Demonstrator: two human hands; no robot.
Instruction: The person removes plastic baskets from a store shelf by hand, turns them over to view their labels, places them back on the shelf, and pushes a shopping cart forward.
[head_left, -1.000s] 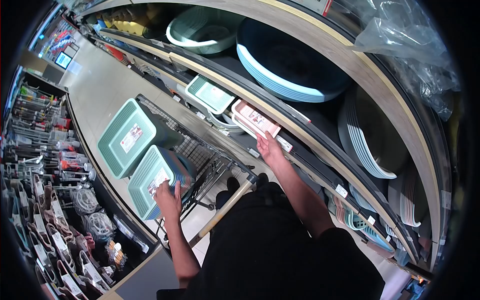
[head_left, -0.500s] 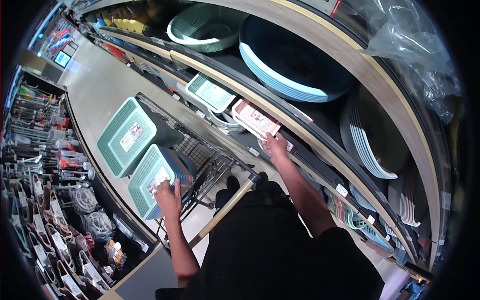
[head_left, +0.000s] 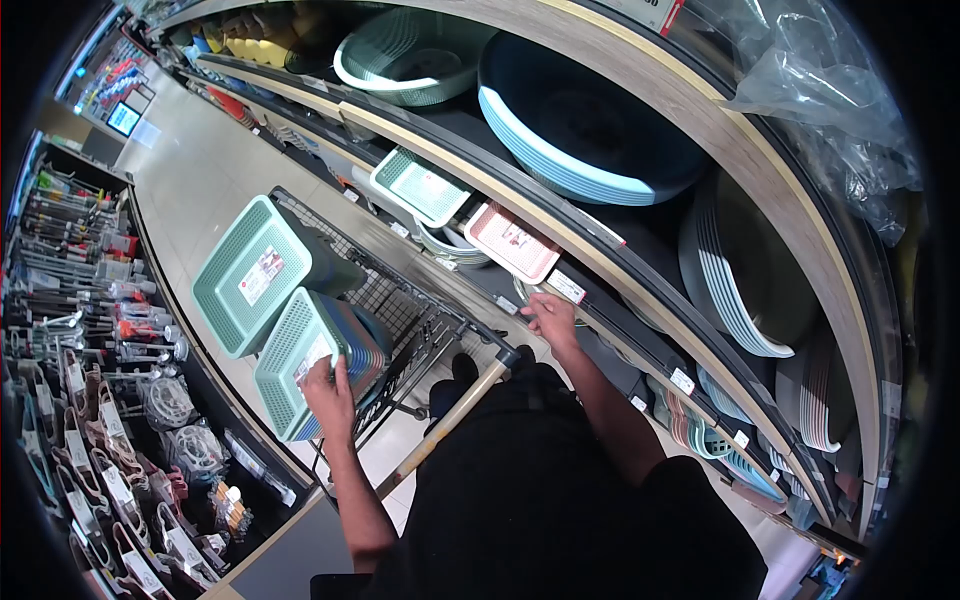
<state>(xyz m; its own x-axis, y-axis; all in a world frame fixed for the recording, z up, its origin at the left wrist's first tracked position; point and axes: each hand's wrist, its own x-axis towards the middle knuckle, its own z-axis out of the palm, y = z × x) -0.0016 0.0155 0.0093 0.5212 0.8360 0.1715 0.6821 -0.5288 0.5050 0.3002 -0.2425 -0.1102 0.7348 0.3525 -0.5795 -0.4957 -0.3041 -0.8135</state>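
Note:
Inside the near stack of plastic baskets, green on top with other colours beneath, my left hand is closed over the rim by the paper label. A second stack, topped by a larger green basket, sits beyond it in the shopping cart. My right hand is off the shelf front, just below the pink basket, with loosely bent fingers apart and nothing in them. That pink basket lies on the shelf beside a small green basket, and a price tag shows at its near corner.
Large blue basins and a green basin fill the upper shelf on the right. Plastic wrap hangs at the upper right. Packaged goods hang along the left rack. The cart handle crosses before my body.
My right hand has let go of the pink basket and drawn back toward me. The basket sits slightly further in on the shelf. My left hand has shifted slightly on the stack's rim.

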